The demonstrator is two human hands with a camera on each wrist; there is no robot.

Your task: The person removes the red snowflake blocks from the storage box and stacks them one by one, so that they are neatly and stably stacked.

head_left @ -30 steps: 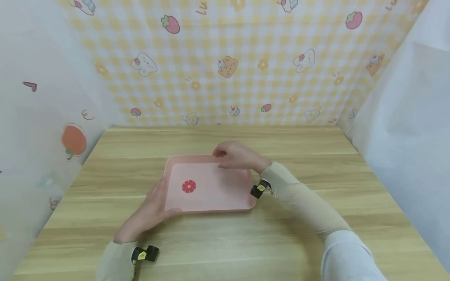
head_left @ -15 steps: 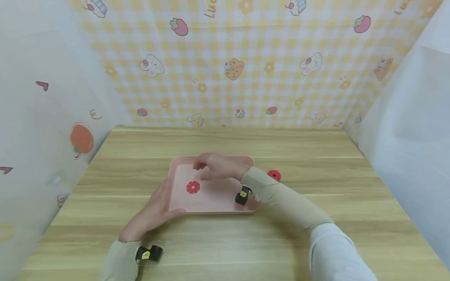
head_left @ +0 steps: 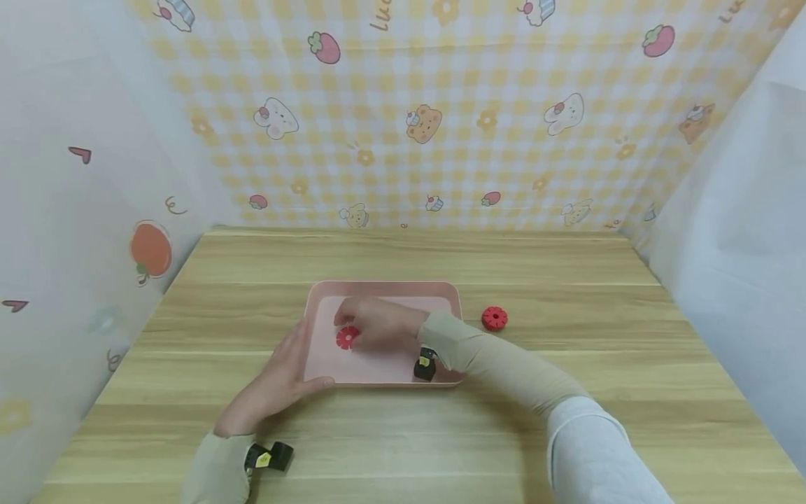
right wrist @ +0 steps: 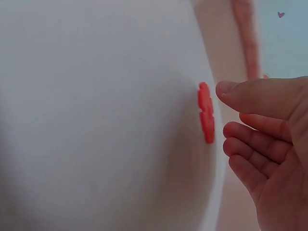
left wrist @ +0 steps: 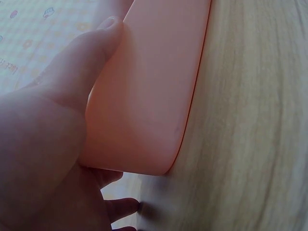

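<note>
A flat red disc point(head_left: 346, 338), notched around its edge like a flower and with a hole at its centre, lies in the left part of the pink tray point(head_left: 453, 302). Over the tray is my right hand point(head_left: 378, 322), with its fingertips beside this disc. In the right wrist view a gap shows between the thumb and fingers of that hand, and the red disc point(right wrist: 206, 113) stays apart from them. My left hand point(head_left: 280, 378) rests at the tray's front left corner. Its straight thumb lies against the front wall, with extended fingers along the left side.
Right of the tray, a thicker red notched piece point(head_left: 495, 318), seemingly stacked discs, sits on the wooden table point(head_left: 403, 448). Behind the table hangs a yellow checked cloth point(head_left: 390, 168). White sheets stand on the left and right.
My right hand has moved left and nearer, from the tray's far right part down to the red disc. The red piece on the table came out from behind my arm. The left hand kept its place.
</note>
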